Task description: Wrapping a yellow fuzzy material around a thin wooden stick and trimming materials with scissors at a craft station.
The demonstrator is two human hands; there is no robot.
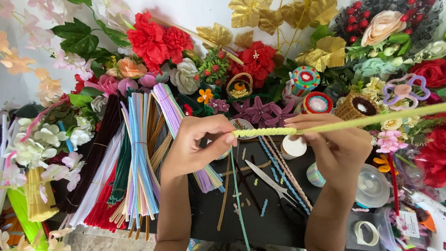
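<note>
While both hands work above the dark surface (260, 223), the yellow-green pipe cleaner (334, 125) is the thing that matters: it lies nearly level, long axis running left to right and rising slightly toward the right edge of view. Left hand (197, 146) sits at the pipe cleaner's left tip, fingers pressed together and pinching the coiled end (260, 132) between thumb and forefinger. Right hand (341, 144) is just right of that coil, fingers curled under and around the straight stem, thumb on top; the free length runs past it out of frame. So the coil lies between the two hands, touching both, left hand nearer its tip. Below the pipe cleaner, scissors (272, 183) lie on the surface with loose cut stems beside them, well apart from either hand. Left of the pipe cleaner's tip, bundles of coloured pipe cleaners (137, 158) fan out. Above it, artificial flowers (160, 39) crowd the back.
</note>
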